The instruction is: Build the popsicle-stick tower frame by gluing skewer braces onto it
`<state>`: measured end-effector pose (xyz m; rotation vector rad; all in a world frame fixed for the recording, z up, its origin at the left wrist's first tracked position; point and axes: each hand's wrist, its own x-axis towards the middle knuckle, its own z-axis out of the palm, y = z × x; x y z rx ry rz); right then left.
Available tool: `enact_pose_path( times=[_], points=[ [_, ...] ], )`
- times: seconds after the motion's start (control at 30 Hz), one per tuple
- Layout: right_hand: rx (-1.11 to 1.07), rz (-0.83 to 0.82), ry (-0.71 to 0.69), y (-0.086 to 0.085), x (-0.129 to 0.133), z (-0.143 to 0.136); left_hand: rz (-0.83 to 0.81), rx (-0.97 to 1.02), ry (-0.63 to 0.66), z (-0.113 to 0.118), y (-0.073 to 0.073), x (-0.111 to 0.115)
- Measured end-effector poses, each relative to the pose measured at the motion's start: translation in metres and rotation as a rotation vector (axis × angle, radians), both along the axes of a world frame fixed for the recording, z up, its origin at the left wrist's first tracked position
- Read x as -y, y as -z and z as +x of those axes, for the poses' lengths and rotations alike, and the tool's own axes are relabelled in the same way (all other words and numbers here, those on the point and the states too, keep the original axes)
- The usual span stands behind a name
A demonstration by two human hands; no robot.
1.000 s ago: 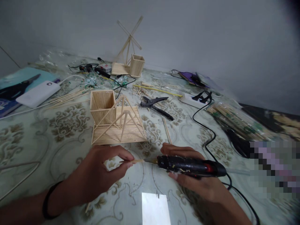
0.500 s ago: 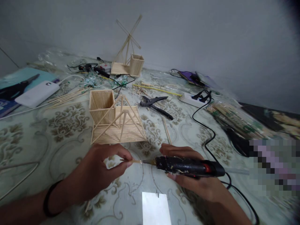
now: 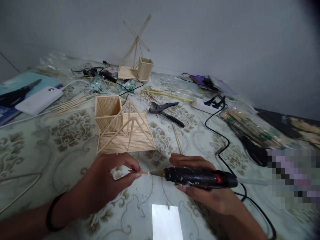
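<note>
Between thumb and forefinger, my left hand (image 3: pixel 115 180) pinches a short wooden stick (image 3: pixel 144 172) lying level above the table. My right hand (image 3: pixel 200 190) is wrapped round a black glue gun (image 3: pixel 197 177), whose nozzle points left and meets the stick's right end. A clear glue stick (image 3: pixel 252 181) juts from the gun's rear. Just beyond my left hand stands a stick model (image 3: pixel 125 141), a flat base with slanting struts and a square open box (image 3: pixel 108 111) at its back left.
Pliers (image 3: pixel 166 113) and a thin stick (image 3: pixel 178 140) lie beyond my hands. A windmill model (image 3: pixel 128 72) stands by the wall. At right are a power strip (image 3: pixel 203 105), a black cable (image 3: pixel 226 141) and bagged sticks (image 3: pixel 255 128); scissors (image 3: pixel 18 95) lie far left.
The glue gun and my right hand have shifted very slightly left. My left hand and the stick have barely moved.
</note>
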<state>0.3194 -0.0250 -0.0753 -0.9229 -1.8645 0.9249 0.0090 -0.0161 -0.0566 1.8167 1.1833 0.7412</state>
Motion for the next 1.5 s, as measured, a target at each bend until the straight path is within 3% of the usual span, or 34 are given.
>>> enact_pose_path(
  times=[0.23, 0.5, 0.7, 0.87, 0.97, 1.2, 1.37, 1.5],
  points=[
    [0.016, 0.011, 0.048, 0.009, 0.003, 0.003, -0.032, 0.023, -0.008, 0.0, -0.001, 0.0],
    [0.016, -0.091, -0.092, -0.016, -0.008, -0.021, -0.031, 0.006, -0.003, 0.001, -0.001, 0.0],
    [0.075, 0.014, 0.09, -0.017, -0.006, -0.018, -0.039, 0.041, 0.002, 0.002, -0.005, 0.002],
    [0.177, -0.089, 0.068, -0.026, -0.013, -0.033, 0.056, 0.0, -0.01, -0.01, -0.015, 0.0],
    [0.209, -0.093, 0.123, -0.018, -0.014, -0.044, 0.151, -0.025, -0.041, -0.018, -0.023, -0.001],
    [0.314, 0.094, 0.15, 0.013, -0.013, -0.062, 0.402, -0.086, -0.302, -0.02, -0.028, 0.006],
    [0.329, 0.157, 0.136, 0.021, -0.015, -0.069, 0.499, -0.076, -0.344, -0.018, -0.034, 0.002],
    [0.355, 0.161, 0.139, 0.025, -0.017, -0.074, 0.487, -0.046, -0.317, -0.017, -0.034, -0.002]
  ],
)
